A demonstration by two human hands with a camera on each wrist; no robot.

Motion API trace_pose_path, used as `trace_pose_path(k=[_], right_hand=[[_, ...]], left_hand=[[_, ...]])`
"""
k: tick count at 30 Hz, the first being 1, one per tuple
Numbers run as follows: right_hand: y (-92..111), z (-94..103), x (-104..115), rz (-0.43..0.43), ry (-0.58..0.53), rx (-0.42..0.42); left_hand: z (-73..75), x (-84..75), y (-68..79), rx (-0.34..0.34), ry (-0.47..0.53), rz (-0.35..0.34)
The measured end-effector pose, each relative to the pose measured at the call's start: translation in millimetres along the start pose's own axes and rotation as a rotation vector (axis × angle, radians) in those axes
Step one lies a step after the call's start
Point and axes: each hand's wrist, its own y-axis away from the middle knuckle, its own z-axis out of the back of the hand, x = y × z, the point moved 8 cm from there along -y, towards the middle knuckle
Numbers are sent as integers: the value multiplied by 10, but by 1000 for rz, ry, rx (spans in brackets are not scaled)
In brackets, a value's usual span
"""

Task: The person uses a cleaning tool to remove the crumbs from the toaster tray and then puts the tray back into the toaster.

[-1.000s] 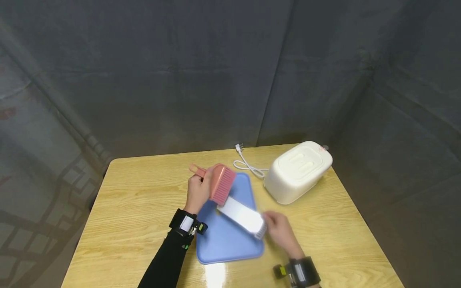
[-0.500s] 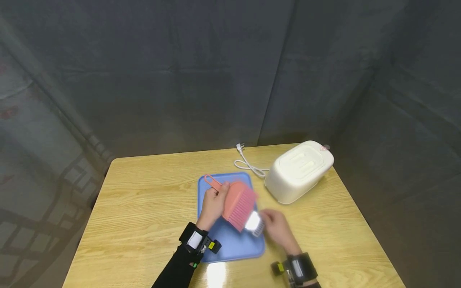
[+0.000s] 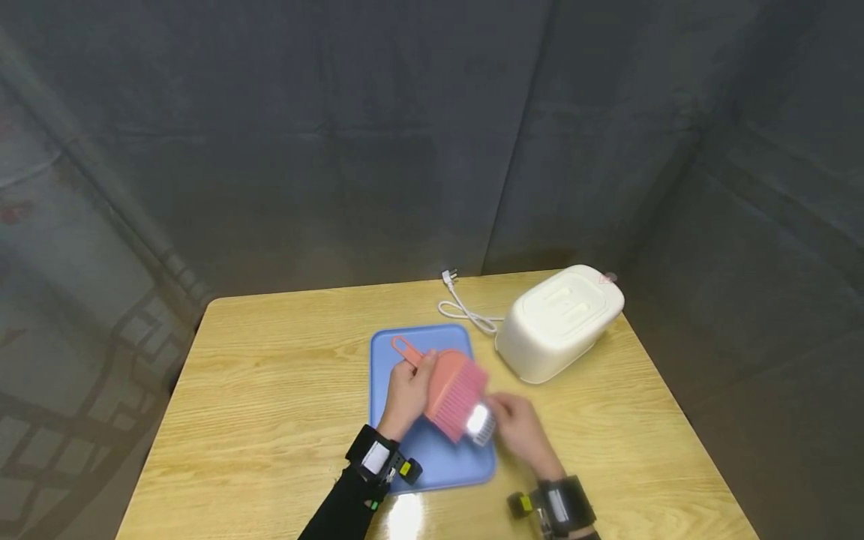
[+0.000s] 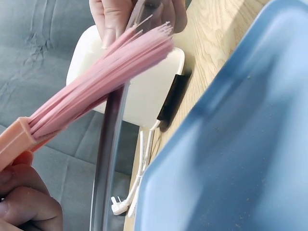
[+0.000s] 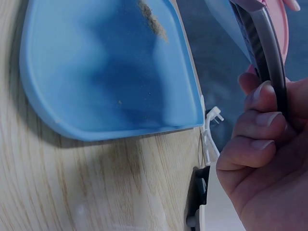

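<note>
In the head view my left hand point(image 3: 409, 394) grips a salmon-pink hand brush point(image 3: 445, 375), whose looped handle points to the far left. Its pink bristles point(image 4: 103, 79) press across a thin, shiny metal crumb tray point(image 3: 479, 418), most of which lies hidden under the brush. My right hand point(image 3: 520, 427) holds that crumb tray by its slotted near end, fingers curled round the edge in the right wrist view. Both things are held above a blue tray point(image 3: 466, 466). A small heap of brownish crumbs point(image 5: 154, 21) lies in the blue tray, with scattered specks around it.
At the right of the wooden table point(image 3: 270, 390) stands a cream-white toaster-like appliance point(image 3: 550, 330). Its white cord point(image 3: 466, 309) and plug point(image 3: 448, 277) lie beside it, behind the blue tray. Dark grey cloth point(image 3: 337, 150) hangs behind the table.
My left hand has swept the brush right and towards me along the crumb tray, covering more of it. The right hand keeps the crumb tray in about the same place.
</note>
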Motion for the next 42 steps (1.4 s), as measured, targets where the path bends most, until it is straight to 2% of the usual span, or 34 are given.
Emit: trace_pose_path(k=[8, 29, 42], right_hand=[[26, 11, -10, 12, 3, -12], [48, 76, -27, 41, 35, -41], [17, 80, -107, 23, 33, -35]], left_hand=[[47, 57, 2, -18, -14, 38], [334, 127, -154, -124, -64, -6], [476, 203, -200, -154, -51, 28]])
